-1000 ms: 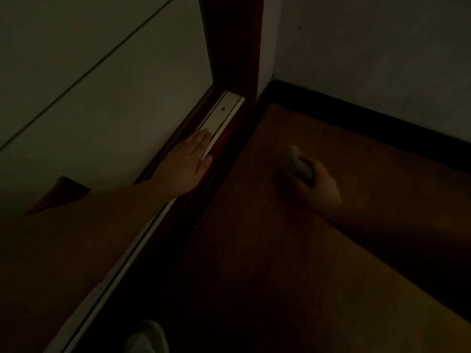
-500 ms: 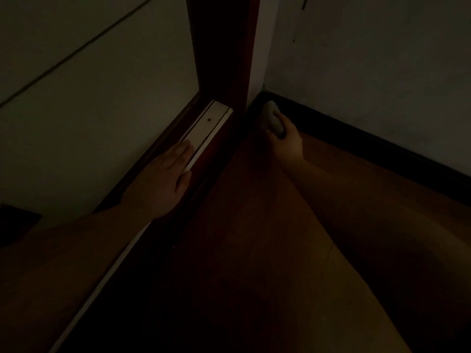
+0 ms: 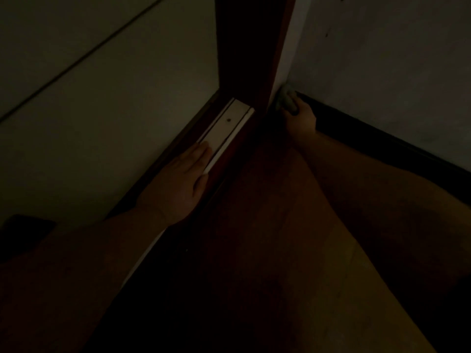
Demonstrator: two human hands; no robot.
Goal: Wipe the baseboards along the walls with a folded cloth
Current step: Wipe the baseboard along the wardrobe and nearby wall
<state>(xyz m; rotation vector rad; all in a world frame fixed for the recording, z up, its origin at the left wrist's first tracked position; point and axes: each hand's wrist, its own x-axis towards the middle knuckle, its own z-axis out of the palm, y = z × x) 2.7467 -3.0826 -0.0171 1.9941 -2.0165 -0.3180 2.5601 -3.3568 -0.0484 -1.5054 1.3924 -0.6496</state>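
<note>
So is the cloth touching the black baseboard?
Touching. In the head view the right hand presses the cloth into the corner where the baseboard begins, no gap visible.

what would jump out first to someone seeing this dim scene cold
First the pale threshold strip at the foot of the dark red door frame, the brightest thing in the dim view, with the left hand resting flat on it. Next the right hand in the far corner, its grip closed around a pale folded cloth against the end of the black baseboard below the grey wall.
</note>
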